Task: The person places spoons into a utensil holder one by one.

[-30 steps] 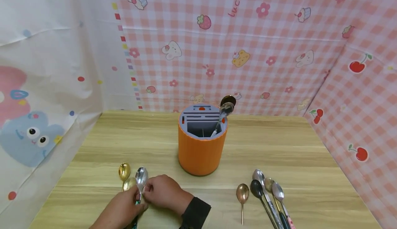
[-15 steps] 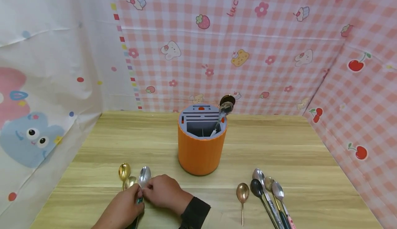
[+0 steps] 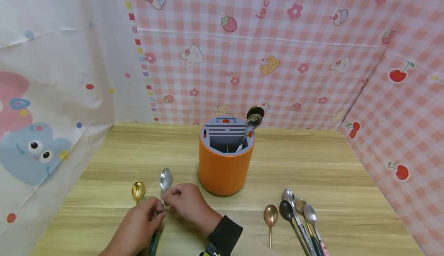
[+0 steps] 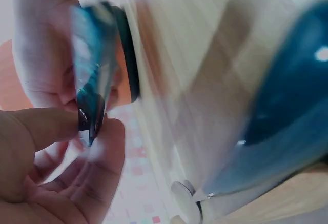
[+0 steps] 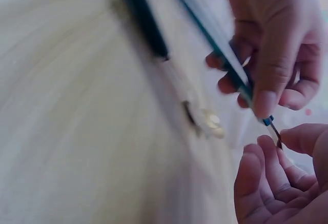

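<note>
A silver spoon (image 3: 166, 179) with a teal handle is held by both hands, its bowl pointing away from me. My left hand (image 3: 135, 225) pinches the handle between thumb and fingers, as the left wrist view shows the patterned teal handle (image 4: 95, 65) up close. At the thin neck, my right hand (image 3: 192, 204) pinches with thumb and fingertips; the right wrist view has these fingers (image 5: 251, 175) just below the left hand (image 5: 279, 55). A gold spoon (image 3: 138, 190) lies left of the left hand, which mostly hides another spoon beside it.
An orange round utensil holder (image 3: 225, 175) with a grey slotted top stands at the middle; spoons (image 3: 254, 119) lean out of its right side. On the right lie a copper spoon (image 3: 270, 215), a black spoon (image 3: 286, 210) and several others. Patterned cloth (image 3: 243, 55) hangs behind and at both sides.
The silver spoon's bowl has moved away from me and slightly right. My right hand has moved a little forward along with it; the left hand has shifted slightly forward too.
</note>
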### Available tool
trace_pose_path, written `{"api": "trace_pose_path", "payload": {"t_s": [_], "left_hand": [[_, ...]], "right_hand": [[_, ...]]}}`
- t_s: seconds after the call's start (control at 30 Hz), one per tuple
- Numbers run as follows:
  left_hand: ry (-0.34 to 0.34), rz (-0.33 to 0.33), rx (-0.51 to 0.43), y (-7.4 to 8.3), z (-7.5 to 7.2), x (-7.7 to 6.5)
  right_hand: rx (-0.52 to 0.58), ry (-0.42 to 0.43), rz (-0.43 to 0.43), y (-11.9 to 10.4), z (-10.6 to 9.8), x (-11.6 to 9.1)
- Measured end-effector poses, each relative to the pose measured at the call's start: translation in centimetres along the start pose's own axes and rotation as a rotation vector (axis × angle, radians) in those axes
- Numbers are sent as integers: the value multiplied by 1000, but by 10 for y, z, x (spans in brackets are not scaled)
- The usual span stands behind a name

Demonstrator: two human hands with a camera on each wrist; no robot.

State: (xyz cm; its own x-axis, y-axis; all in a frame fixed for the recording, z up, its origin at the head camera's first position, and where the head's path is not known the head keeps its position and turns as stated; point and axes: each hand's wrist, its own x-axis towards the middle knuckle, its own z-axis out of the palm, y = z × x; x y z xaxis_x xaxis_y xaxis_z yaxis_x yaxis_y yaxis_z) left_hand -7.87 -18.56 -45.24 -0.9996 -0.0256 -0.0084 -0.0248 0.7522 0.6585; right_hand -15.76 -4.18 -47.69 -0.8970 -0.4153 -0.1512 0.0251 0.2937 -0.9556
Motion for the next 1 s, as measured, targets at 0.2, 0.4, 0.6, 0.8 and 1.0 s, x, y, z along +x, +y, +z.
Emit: {"api": "trace_pose_path", "payload": {"t_s": [0.2,0.4,0.6,0.8,1.0], "left_hand": [[14,-62,-137,8,-5,4],[-42,-113,-378,15,-10,12],[-85,-90,-408,35,-18,18],[-112,43,-391,66,-31,29],[-160,160,-428,99,-41,49]], "right_hand": [[239,-24,11,-21,-17,-6],[209,-10,-89,-46,-38,-18],[116,31,-195,-68,-60,-32],[82,84,-255,-90,-85,-41],[184,131,-305,-109,-115,-46]]}}
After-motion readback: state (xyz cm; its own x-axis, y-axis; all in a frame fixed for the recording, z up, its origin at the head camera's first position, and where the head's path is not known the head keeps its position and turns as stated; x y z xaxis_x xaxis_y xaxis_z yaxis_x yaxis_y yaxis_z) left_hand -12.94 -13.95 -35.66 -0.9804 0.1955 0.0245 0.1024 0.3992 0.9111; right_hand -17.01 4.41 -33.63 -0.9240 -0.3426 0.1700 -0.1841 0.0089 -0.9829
